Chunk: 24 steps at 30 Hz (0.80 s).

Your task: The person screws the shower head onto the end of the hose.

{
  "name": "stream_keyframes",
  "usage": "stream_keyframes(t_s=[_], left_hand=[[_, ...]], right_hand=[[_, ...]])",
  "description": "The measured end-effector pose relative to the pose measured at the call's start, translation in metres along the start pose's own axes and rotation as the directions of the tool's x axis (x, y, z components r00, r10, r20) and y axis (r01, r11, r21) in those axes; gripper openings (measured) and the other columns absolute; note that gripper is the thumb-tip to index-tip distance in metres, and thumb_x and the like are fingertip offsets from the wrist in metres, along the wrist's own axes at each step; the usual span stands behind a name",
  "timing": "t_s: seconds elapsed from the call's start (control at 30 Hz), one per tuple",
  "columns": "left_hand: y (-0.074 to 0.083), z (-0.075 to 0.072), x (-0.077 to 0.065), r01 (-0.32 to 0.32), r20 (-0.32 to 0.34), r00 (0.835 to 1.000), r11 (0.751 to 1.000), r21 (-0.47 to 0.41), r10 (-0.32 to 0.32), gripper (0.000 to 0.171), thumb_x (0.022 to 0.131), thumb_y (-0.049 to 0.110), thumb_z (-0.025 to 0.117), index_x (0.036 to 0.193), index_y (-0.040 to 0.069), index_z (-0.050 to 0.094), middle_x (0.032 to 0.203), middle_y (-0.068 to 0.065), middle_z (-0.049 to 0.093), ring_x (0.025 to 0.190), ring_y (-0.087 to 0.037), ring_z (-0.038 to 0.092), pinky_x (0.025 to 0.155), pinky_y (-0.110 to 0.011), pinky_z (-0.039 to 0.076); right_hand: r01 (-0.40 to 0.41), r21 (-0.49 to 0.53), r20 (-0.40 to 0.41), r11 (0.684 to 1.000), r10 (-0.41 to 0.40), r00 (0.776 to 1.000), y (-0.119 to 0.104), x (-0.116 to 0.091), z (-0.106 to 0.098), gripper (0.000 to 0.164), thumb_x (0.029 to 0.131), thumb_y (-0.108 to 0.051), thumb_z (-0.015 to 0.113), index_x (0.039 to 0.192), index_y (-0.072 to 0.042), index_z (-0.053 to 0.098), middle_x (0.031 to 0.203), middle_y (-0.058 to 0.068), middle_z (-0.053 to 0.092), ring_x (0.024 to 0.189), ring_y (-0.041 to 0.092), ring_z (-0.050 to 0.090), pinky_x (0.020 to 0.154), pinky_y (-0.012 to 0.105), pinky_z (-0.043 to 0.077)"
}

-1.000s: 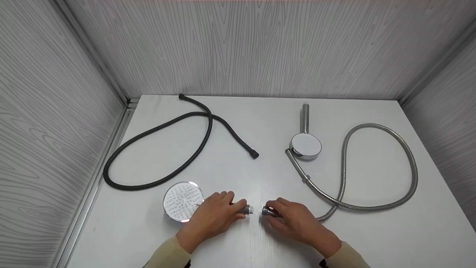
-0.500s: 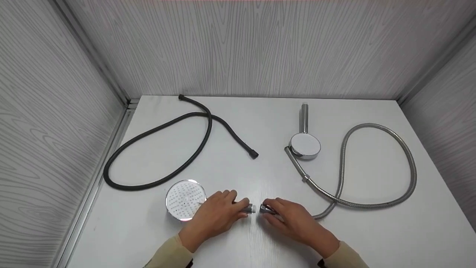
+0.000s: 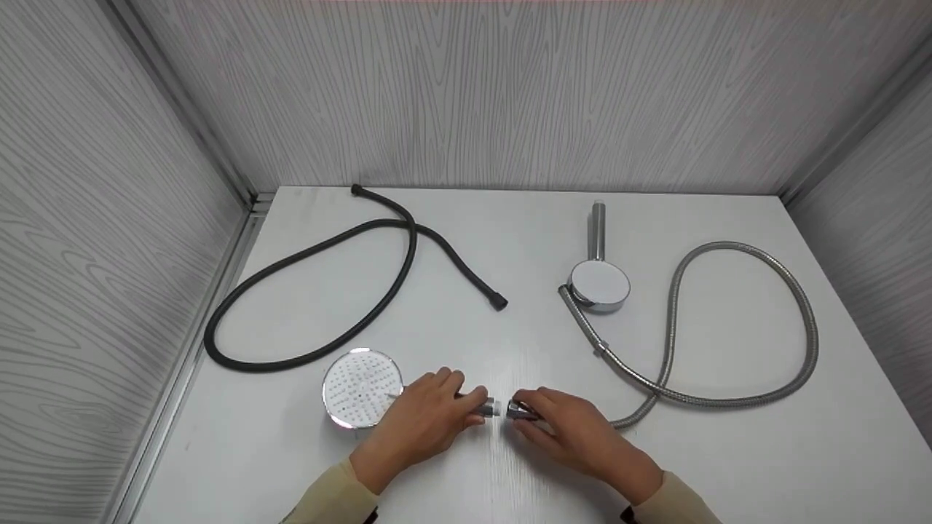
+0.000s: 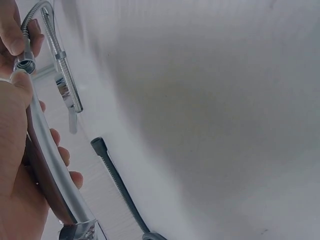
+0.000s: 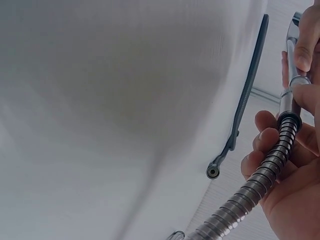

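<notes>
My left hand (image 3: pixel 429 415) grips the handle (image 4: pixel 55 165) of a chrome shower head (image 3: pixel 362 388), whose round white spray face points up at the left. The handle's pale threaded tip (image 3: pixel 498 409) sticks out past my thumb and forefinger. Facing it, my right hand (image 3: pixel 571 422) pinches the chrome connector (image 3: pixel 518 410) on the end of a silver metal shower hose (image 3: pixel 810 327). A narrow gap separates tip and connector in the head view. From the right wrist, the ribbed hose (image 5: pixel 245 195) runs back under my palm, fingers curled around the connector.
A second shower head (image 3: pixel 599 282) lies face up at the back right, by the silver hose's free end (image 3: pixel 571 306). One looped black hose (image 3: pixel 269 366) spreads over the left half of the white table (image 3: pixel 524 255). Grey wood-grain panels (image 3: pixel 466 94) enclose the table at back and sides.
Both hands have drawn slightly closer, narrowing the gap between handle tip and hose connector. The held shower head has shifted a little to the right and up in view.
</notes>
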<state>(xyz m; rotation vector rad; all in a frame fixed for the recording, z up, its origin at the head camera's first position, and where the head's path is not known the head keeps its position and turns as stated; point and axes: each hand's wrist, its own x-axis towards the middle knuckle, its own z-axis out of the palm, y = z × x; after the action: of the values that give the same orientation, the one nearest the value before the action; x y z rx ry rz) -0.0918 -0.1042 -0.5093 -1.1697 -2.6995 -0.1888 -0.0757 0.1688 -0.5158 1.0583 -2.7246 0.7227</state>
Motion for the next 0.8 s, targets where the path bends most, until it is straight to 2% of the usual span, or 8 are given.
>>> stream_keyframes(t_s=[0.23, 0.6, 0.8], left_hand=[[-0.0006, 0.0024, 0.0009, -0.027, -0.048, 0.998, 0.999, 0.026, 0.029, 0.028, 0.103, 0.046, 0.060, 0.117, 0.022, 0.059, 0.085, 0.000, 0.053, 0.076, -0.016, 0.048, 0.071, -0.032, 0.046], [0.0017, -0.0034, 0.0065, -0.015, 0.045, 0.999, 1.000, 0.004, 0.014, 0.028, 0.107, 0.048, 0.053, 0.122, 0.024, 0.058, 0.090, 0.001, 0.056, 0.081, -0.016, 0.050, 0.074, -0.032, 0.049], [0.0036, -0.0017, 0.0073, -0.023, 0.031, 0.999, 1.000, 0.005, 0.023, 0.029, 0.107, 0.049, 0.051, 0.120, 0.024, 0.058, 0.088, 0.001, 0.055, 0.080, -0.016, 0.049, 0.074, -0.032, 0.048]], right_hand=[[0.001, -0.011, 0.008, 1.000, -0.001, 1.000, -0.0001, -0.0003, 0.0004, 0.032, 0.098, -0.025, 0.077, 0.125, -0.011, 0.066, 0.098, -0.003, 0.073, 0.081, 0.005, 0.065, 0.070, 0.029, 0.057], [-0.004, 0.000, 0.014, 1.000, 0.004, 1.000, -0.0012, 0.0020, -0.0016, 0.033, 0.096, -0.023, 0.078, 0.125, -0.012, 0.067, 0.097, -0.003, 0.073, 0.080, 0.004, 0.064, 0.070, 0.028, 0.056], [0.002, -0.006, 0.023, 1.000, -0.002, 1.000, -0.0018, 0.0019, -0.0014, 0.034, 0.096, -0.023, 0.078, 0.126, -0.013, 0.066, 0.095, -0.005, 0.069, 0.079, 0.002, 0.058, 0.069, 0.026, 0.054]])
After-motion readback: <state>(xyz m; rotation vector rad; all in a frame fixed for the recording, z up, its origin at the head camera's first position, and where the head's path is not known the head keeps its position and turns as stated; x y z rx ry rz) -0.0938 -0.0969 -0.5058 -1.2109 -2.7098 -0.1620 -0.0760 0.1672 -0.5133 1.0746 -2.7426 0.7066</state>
